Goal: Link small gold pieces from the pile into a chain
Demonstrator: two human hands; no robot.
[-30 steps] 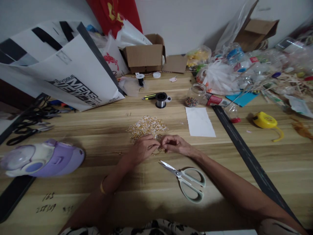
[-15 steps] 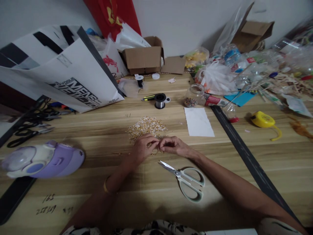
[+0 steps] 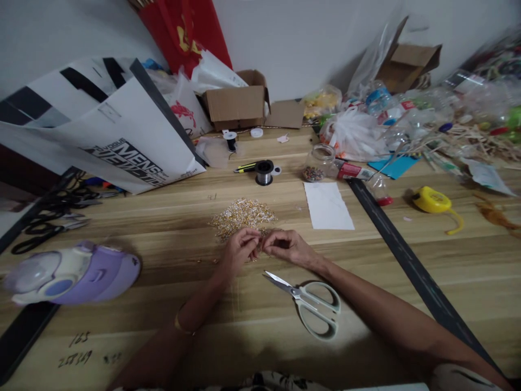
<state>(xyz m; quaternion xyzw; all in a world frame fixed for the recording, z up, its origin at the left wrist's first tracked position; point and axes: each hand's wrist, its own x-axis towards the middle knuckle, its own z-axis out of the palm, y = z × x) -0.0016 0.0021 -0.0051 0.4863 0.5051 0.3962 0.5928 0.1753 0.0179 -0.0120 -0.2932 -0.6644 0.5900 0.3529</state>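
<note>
My left hand [image 3: 241,248] and my right hand [image 3: 290,247] meet fingertip to fingertip just in front of a loose pile of small gold and silver pieces [image 3: 244,214]. The thumb and fingers of each hand are pinched together. Whatever lies between the fingertips is too small to make out. Behind the left fingers, the near side of the pile is partly hidden. A pair of scissors [image 3: 305,304] with pale handles lies below my right hand, blades slightly apart and pointing up to the left.
Beyond the pile stand a spool of wire [image 3: 264,172] and a glass jar [image 3: 319,163] of beads. White paper [image 3: 329,206] lies to their right, with a yellow tape measure [image 3: 433,200] farther over. A purple device [image 3: 93,274] and a large paper bag [image 3: 122,130] occupy the left.
The view has shifted slightly, so most things sit a little lower. My fingertips remain together, with the right hand's fingers a bit more raised and rounded.
</note>
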